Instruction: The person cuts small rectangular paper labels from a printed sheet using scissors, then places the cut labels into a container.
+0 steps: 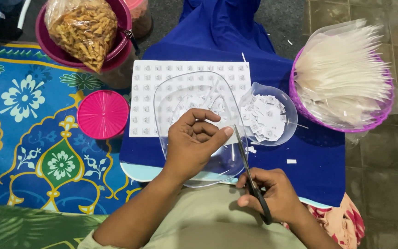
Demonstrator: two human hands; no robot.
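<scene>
My right hand [272,193] grips black-handled scissors [247,163] whose blades point up toward my left hand. My left hand [194,143] pinches a small white paper strip [222,123] at the blade tips, over a clear plastic tray [180,92]. A white sheet printed with rows of small labels [143,92] lies under that tray on a blue cloth [309,157]. To the right, a clear bowl [291,110] holds several cut white labels [263,117].
A purple basket [300,103] filled with clear plastic bags [346,74] stands at right. At upper left a maroon bowl [47,44] holds a bag of fried snacks [84,27]. A pink round lid [103,114] lies on the patterned blue mat [24,129].
</scene>
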